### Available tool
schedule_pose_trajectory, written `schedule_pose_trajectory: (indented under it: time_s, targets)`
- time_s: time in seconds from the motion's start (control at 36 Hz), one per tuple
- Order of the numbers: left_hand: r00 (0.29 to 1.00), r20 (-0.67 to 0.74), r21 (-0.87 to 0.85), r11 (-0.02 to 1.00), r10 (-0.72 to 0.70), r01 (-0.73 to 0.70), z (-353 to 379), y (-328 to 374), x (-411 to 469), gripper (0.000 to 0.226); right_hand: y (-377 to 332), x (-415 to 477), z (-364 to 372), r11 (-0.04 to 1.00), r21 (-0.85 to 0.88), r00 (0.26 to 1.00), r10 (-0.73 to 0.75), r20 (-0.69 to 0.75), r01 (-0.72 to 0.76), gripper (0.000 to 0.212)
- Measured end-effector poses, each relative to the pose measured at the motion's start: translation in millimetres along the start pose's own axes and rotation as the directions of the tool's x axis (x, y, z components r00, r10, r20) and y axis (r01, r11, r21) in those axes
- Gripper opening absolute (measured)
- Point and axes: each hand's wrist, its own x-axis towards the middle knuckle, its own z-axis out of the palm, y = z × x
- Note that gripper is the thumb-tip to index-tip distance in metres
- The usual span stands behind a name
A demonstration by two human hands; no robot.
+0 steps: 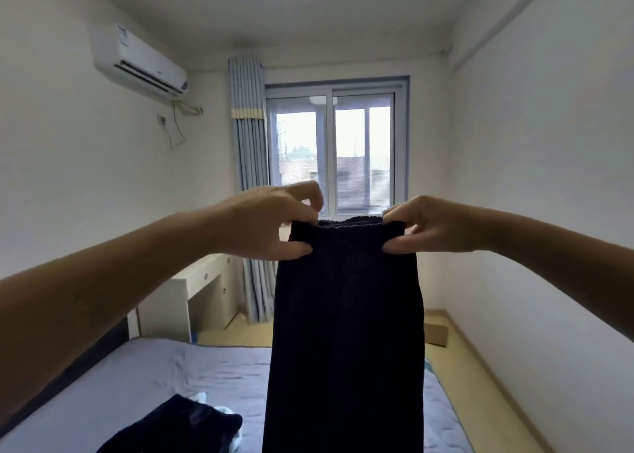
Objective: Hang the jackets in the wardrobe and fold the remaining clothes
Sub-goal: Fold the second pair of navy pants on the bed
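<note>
Nearest my view is the left forearm (85,298), stretched out above the bed (137,377). On the bed, at its near edge, lies a crumpled dark heap (178,428) of clothing, not yet folded, with something pale beside it that I cannot identify. Raised well above the bed, the left hand (271,222) pinches one end of an elastic waistband (346,224), thumb under and fingers curled over. The dark garment (346,332) hangs straight down from that band towards the bed. I judge it is held high and stretched wide so that gravity pulls it flat before folding. The right hand (435,226) pinches the band's other end in the same way, which keeps the top edge level. A cardboard box (435,332) sits on the floor beyond the bed's far right corner.
</note>
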Motion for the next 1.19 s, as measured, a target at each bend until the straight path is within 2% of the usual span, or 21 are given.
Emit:
schedule_pose_trajectory:
  time_s: [0.11,0.22,0.28,0.33,0.39,0.53,0.58,0.64,0.69,0.78,0.81,0.83,0.86,0.89,0.92,0.94,1.06,1.19]
  targets:
    - [0.983,-0.138,-0.050,0.990,0.122,-0.130,-5,31,4,0.015,4,-5,-9,0.998,0.063,0.996,-0.003,-0.090,0.009,0.016]
    - [0.977,-0.129,-0.019,0.984,0.172,-0.175,3,41,5,0.026,9,-10,-13,0.996,0.091,0.998,0.004,-0.069,0.002,0.026]
    - [0.990,-0.064,-0.024,0.991,0.129,-0.130,8,24,4,0.025,9,-15,-16,0.993,0.116,0.998,0.028,-0.050,-0.022,0.032]
    - [1.000,0.024,-0.009,1.000,-0.001,0.001,10,-3,3,0.022,10,-17,-16,0.990,0.136,0.999,0.049,-0.007,-0.048,0.031]
    - [0.994,0.048,-0.009,0.995,-0.096,0.097,12,-24,5,0.016,8,-14,-16,0.993,0.106,0.999,0.049,0.016,-0.050,0.027]
    - [0.999,-0.012,-0.039,0.998,-0.039,0.038,16,-22,26,0.011,14,-11,-28,0.994,0.081,0.995,0.084,-0.054,-0.079,0.046]
    - [0.999,-0.045,-0.060,0.998,-0.015,0.012,14,-20,33,0.009,15,-9,-34,0.995,0.040,0.991,0.095,-0.097,-0.092,0.041]
    - [0.997,-0.079,-0.072,0.997,-0.022,0.016,8,-20,42,0.007,12,-3,-41,0.996,-0.034,0.984,0.079,-0.157,-0.085,0.026]
    - [0.990,-0.112,-0.122,0.990,-0.083,0.069,-3,-23,54,0.024,6,5,-52,0.992,-0.109,0.972,0.037,-0.232,-0.063,0.020]
    - [0.948,-0.242,-0.167,0.972,-0.206,0.168,-16,-32,69,0.021,-4,13,-63,0.986,-0.152,0.888,-0.128,-0.441,0.066,0.011]
    - [0.935,-0.280,-0.180,0.968,-0.219,0.173,-15,-35,70,0.020,-3,14,-60,0.985,-0.141,0.858,-0.158,-0.489,0.101,0.015]
    - [0.945,-0.237,-0.187,0.965,-0.225,0.183,-12,-36,70,0.021,0,14,-54,0.986,-0.144,0.867,-0.147,-0.476,0.088,0.020]
    - [0.969,-0.112,-0.161,0.966,-0.220,0.201,-4,-35,69,0.022,6,14,-44,0.986,-0.167,0.918,-0.081,-0.388,0.016,0.023]
    - [0.974,0.046,-0.102,0.969,-0.221,0.225,6,-34,68,0.024,13,13,-33,0.971,-0.222,0.970,0.030,-0.240,-0.084,0.024]
    - [0.959,0.156,-0.046,0.968,-0.236,0.246,16,-33,66,0.025,20,12,-24,0.950,-0.271,0.985,0.126,-0.121,-0.155,0.024]
    - [0.950,0.186,-0.020,0.965,-0.252,0.260,21,-33,65,0.025,26,12,-20,0.940,-0.293,0.984,0.155,-0.094,-0.176,0.024]
    - [0.954,-0.024,-0.187,0.939,-0.300,0.290,7,-30,67,0.022,21,13,-33,0.976,-0.195,0.944,0.027,-0.329,-0.096,0.028]
    - [0.917,-0.127,-0.316,0.892,-0.377,0.323,-16,-14,68,0.009,6,18,-40,0.998,-0.066,0.881,-0.022,-0.473,-0.011,0.035]
